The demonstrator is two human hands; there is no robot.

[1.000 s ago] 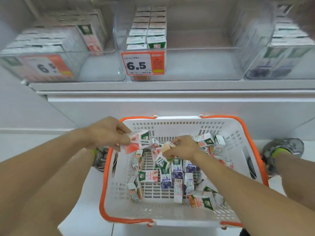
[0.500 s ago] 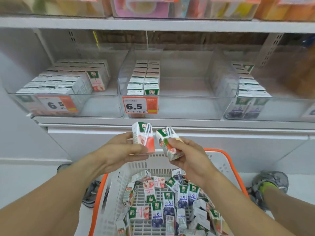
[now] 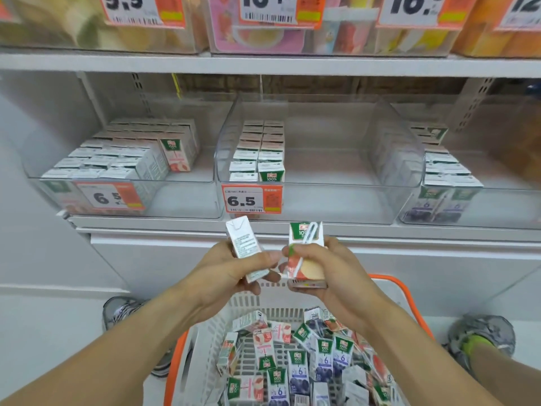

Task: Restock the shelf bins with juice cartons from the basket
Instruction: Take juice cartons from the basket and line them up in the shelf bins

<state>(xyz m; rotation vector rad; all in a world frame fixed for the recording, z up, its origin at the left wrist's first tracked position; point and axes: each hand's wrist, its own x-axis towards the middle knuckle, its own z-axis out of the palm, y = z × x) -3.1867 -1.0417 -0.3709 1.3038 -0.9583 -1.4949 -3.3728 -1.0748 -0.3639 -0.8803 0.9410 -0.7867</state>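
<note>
Two cartons up out of the basket, headed for the bins

Each hand has its grip wrapped round one juice carton: the left hand (image 3: 234, 269) holds a white carton (image 3: 245, 247) showing its small-print back, the right hand (image 3: 328, 268) holds a peach-picture carton (image 3: 304, 253) with the straw on its face and "100%" on a green top. Both sit mid-frame, just below the shelf edge, over the orange-rimmed basket (image 3: 409, 303) at the bottom, which is full of loose cartons, some peach, some blueberry marked "6". So it looks like the carry-to-shelf step. Next move probably means matching flavour to bin: the middle bin (image 3: 322, 177) in the centre has two rows on its left and lots of room, tag reads "6.5". The left bin (image 3: 123, 171) shows "6.5" too; upper tags read "9.9" and "16."
</note>
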